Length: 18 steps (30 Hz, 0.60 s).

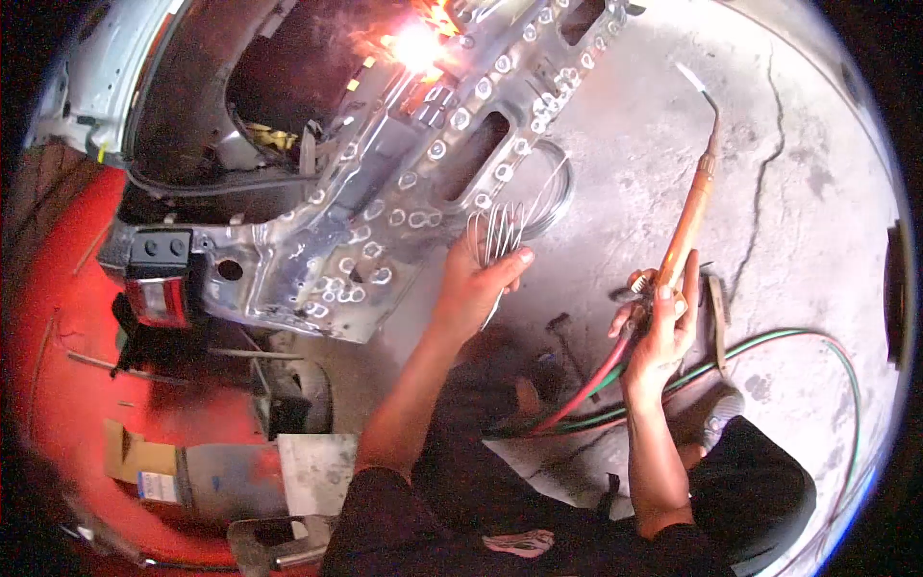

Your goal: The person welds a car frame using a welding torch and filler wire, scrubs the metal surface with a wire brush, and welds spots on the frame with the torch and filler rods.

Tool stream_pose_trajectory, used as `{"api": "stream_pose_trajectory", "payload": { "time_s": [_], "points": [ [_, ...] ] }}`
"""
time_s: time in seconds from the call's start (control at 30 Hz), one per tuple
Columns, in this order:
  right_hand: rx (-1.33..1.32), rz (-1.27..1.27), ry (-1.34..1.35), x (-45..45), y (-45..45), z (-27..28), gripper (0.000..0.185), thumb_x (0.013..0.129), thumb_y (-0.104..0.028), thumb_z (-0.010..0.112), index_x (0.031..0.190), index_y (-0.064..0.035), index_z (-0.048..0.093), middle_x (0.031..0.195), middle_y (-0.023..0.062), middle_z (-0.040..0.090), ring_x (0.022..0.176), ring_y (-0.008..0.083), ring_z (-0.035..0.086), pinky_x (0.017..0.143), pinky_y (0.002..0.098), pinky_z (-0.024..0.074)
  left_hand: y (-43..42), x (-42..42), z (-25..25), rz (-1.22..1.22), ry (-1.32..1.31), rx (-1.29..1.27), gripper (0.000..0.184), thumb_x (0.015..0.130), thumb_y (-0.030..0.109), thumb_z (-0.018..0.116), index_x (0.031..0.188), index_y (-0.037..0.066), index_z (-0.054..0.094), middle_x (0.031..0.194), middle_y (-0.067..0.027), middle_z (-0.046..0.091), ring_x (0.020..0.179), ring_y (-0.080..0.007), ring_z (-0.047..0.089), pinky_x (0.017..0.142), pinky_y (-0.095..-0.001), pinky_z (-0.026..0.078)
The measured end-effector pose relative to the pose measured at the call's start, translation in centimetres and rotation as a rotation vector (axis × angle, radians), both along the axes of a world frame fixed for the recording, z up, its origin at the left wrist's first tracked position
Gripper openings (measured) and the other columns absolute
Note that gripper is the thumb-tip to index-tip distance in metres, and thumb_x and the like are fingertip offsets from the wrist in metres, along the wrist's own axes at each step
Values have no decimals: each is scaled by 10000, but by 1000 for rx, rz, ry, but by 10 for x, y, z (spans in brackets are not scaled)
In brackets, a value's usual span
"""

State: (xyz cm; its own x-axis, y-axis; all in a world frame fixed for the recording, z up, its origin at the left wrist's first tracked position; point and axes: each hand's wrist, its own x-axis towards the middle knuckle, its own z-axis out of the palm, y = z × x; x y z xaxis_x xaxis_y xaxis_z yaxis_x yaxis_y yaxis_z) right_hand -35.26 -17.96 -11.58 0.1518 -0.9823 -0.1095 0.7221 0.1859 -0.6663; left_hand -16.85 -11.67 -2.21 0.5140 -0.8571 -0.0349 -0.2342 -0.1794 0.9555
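My left hand (473,288) is closed around a bundled coil of thin wire (563,204), whose loops stick out past the fingers. Beside it lies the lower right edge of a bare metal car body panel (404,183), dotted with ringed spot-weld marks. In my right hand (661,327) is a gas torch (685,221) with an orange-brown handle, its bent tip angled up and away. A pale flame (688,75) shows at the tip, apart from the panel. At the panel's top, a glaring burst of fire (417,46) hides the metal under it.
Red and green hoses (769,337) run from the torch across the cracked concrete floor (625,173). A tail light (156,300) sits at the panel's left end. Lower left are a cardboard box (142,460) and red bodywork (72,250). A dark seat-like shape (760,486) is at lower right.
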Motion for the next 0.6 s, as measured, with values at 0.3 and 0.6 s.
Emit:
{"api": "stream_pose_trajectory", "payload": {
  "time_s": [0.3, 0.6],
  "points": [
    [-16, 185, 108, -15, 38, 33, 777, 971, -175, 643, 1591, -27, 199, 956, 141, 684, 512, 144, 598, 432, 270, 484, 0, -26, -33, -1, 500, -9, 273, 1030, 229, 578, 1243, 63, 622, 845, -66, 680, 640, -151, 627, 540, -289, 488],
    [-85, 249, 284, -27, 65, 51, 705, 963, -58, 585, 1584, -38, 250, 958, 133, 646, 520, 173, 607, 424, 285, 486, -2, -49, -38, -79, 521, -11, 207, 992, 277, 650, 1040, 78, 685, 869, -61, 709, 608, -150, 632, 540, -297, 501]
  ]
}}
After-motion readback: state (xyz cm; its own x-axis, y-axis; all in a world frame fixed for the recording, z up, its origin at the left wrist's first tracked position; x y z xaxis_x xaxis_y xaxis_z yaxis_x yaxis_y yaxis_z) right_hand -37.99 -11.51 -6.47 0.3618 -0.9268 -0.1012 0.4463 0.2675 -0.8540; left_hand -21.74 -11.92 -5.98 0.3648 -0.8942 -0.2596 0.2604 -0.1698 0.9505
